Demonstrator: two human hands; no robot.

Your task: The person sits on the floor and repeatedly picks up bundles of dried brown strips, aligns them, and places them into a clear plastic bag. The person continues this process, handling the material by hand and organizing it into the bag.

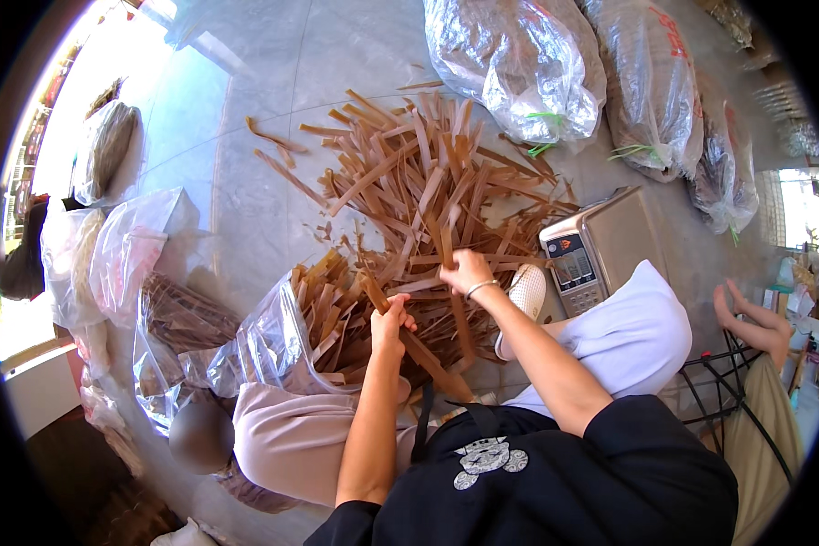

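Note:
A large loose heap of flat brown dried strips [409,173] lies on the floor in front of me. My left hand [389,323] is closed round a long brown strip [428,358] that slants from the heap down toward my lap. Whether it holds one strip or several, I cannot tell. Farther right, my right hand [467,271], with a bracelet at the wrist, pinches another upright brown strip [446,244]. An open clear plastic bag [278,332] stands left of my left hand, with more strips [323,296] at its mouth.
A metal digital scale [610,241] sits right of the heap, near my shoe [526,296]. Filled clear bags [519,68] tied with green string lie at the back right. More plastic bags [132,241] stand left. Another person's bare legs [763,328] and a black wire stand [735,387] are at right.

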